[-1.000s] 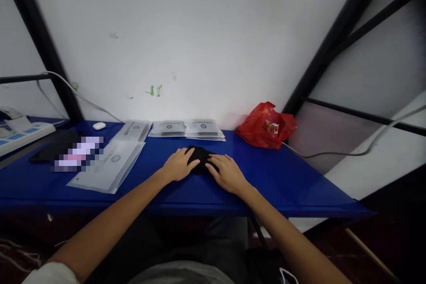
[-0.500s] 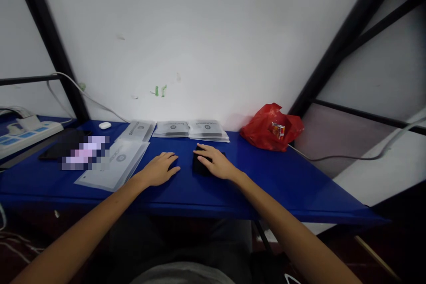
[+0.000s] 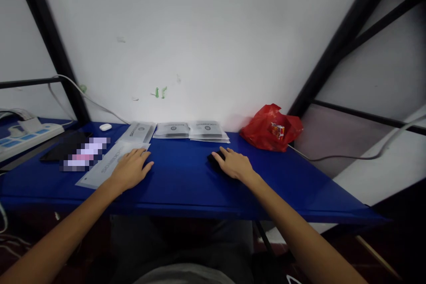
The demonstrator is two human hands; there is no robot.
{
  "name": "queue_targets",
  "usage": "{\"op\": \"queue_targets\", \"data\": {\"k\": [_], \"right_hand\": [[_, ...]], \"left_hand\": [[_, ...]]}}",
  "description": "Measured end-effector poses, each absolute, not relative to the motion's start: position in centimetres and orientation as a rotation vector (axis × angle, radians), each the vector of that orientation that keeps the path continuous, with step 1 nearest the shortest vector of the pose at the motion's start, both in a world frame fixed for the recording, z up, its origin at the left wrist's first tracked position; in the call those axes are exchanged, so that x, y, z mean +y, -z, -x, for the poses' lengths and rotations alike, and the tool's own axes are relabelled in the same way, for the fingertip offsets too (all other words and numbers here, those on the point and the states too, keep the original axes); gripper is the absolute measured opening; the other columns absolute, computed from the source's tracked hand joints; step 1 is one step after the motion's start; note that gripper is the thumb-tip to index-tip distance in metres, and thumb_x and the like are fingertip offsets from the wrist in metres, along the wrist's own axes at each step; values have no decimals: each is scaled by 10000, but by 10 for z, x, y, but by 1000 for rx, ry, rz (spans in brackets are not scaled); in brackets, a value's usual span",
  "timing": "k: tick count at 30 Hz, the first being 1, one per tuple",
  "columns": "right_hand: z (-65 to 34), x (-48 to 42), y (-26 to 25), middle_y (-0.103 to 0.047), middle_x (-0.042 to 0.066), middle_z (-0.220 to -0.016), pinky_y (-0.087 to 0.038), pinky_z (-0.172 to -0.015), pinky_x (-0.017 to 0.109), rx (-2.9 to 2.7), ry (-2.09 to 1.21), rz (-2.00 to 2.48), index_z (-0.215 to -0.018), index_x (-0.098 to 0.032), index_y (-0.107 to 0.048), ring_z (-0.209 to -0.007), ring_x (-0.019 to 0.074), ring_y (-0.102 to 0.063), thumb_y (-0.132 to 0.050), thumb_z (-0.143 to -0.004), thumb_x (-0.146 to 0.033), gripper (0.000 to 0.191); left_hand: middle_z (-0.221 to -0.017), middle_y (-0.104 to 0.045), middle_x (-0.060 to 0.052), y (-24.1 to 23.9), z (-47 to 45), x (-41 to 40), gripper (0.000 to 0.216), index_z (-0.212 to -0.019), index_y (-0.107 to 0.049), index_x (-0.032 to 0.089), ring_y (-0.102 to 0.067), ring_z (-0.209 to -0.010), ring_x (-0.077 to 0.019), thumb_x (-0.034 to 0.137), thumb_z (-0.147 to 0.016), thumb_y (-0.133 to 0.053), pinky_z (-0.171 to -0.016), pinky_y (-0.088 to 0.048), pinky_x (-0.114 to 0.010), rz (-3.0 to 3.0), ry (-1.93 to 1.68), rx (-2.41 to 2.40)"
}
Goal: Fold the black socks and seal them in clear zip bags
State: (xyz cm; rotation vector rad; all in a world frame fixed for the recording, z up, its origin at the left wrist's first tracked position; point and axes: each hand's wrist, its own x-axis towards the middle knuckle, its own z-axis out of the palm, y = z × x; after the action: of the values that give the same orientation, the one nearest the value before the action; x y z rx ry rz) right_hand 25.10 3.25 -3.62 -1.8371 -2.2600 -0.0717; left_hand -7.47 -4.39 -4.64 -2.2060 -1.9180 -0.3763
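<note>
My left hand (image 3: 131,167) lies over the right edge of a frosted plastic bag (image 3: 96,169) with grey print, fingers stretched and thumb apart. Whether it presses on the bag or hovers just above cannot be told. On the right, my right hand (image 3: 234,163) has its thumb and fingers around a small flat black item (image 3: 214,160). Most of that item is hidden beneath the hand, so its kind is unclear. Further back, by the wall, lie more printed frosted bags: one at left (image 3: 137,132), one in the middle (image 3: 172,130) and a small stack (image 3: 207,130).
A red plastic bag (image 3: 266,131) with a small colourful packet sits at the back right of the blue table (image 3: 179,182). To the left are a white earphone case (image 3: 105,127), a dark tablet-like slab (image 3: 63,146), a blurred-out patch and a power strip (image 3: 29,137).
My left hand has moved left onto the frosted bag. My right hand has shifted right, and the black item has moved right with it.
</note>
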Motion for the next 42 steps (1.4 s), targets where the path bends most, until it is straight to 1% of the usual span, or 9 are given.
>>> {"op": "queue_targets", "data": {"k": [4,8,16,20,25,31,36,39,42], "right_hand": [[-267,33,31,-450,132,-1377,-269,-1040,525,-2459,138,1484,-1277,-199,-512,-1271,306,-399,-349,-900,-503,511],[-273,34,47,-481,81,-1360,-280,-1066,465,-2540,-40,1264,-1249,-232,-540,-1289,232,-389,-367,-916,-421,420],[-258,32,57,-493,124,-1342,-267,-1050,510,-2299,98,1722,-1261,-169,-528,-1279,299,-387,-343,-919,-394,449],[-254,30,56,-505,126,-1329,-258,-1047,504,-2233,148,1847,-1253,-166,-528,-1274,291,-389,-345,-915,-374,438],[-253,27,55,-489,118,-1346,-243,-1055,483,-2208,141,1900,-1265,-157,-513,-1283,278,-374,-346,-910,-381,452],[-256,24,54,-512,132,-1318,-266,-1042,484,-2159,160,1920,-1249,-141,-526,-1265,283,-394,-355,-904,-373,449],[-260,27,56,-517,165,-1297,-298,-1016,503,-2089,194,1935,-1210,-119,-554,-1228,314,-426,-405,-884,-369,437],[-258,22,53,-502,163,-1306,-353,-987,435,-2058,270,1714,-1153,-108,-585,-1209,291,-440,-448,-868,-299,370],[-246,3,43,-586,117,-1193,-408,-921,383,-2116,323,1259,-1084,-145,-612,-1111,242,-502,-437,-872,-239,290]], "left_hand": [[-1267,-528,-131,48,85,-44,460,-1202,-530,146,-451,-1183,-284,415,-891,-323,-969,-371,-423,2190,361,-1946],[-1281,-509,-147,53,95,-47,488,-1241,-486,116,-446,-1186,-299,409,-892,-311,-964,-370,-429,2163,331,-1993],[-1129,-563,-178,54,95,-55,451,-1116,-542,80,-500,-1072,-320,392,-889,-310,-870,-425,-430,2036,174,-2125],[-1056,-579,-149,49,90,-55,379,-1001,-598,114,-514,-1047,-297,331,-896,-306,-829,-444,-397,1983,131,-2235],[-1026,-590,-128,41,89,-53,344,-1007,-597,133,-558,-976,-269,284,-906,-305,-759,-450,-355,2014,80,-2262],[-933,-611,-92,36,69,-59,318,-904,-591,153,-597,-867,-209,244,-927,-288,-659,-428,-281,2084,34,-2156],[-890,-610,-75,38,16,-58,251,-926,-593,164,-585,-875,-208,165,-910,-342,-659,-434,-296,2281,86,-1830],[-873,-600,-78,35,-9,-49,237,-902,-587,153,-570,-865,-206,68,-866,-369,-685,-438,-307,2267,174,-1619],[-825,-585,-68,31,-20,-39,235,-846,-577,152,-556,-822,-202,26,-837,-379,-667,-431,-304,2207,338,-1478]]}}
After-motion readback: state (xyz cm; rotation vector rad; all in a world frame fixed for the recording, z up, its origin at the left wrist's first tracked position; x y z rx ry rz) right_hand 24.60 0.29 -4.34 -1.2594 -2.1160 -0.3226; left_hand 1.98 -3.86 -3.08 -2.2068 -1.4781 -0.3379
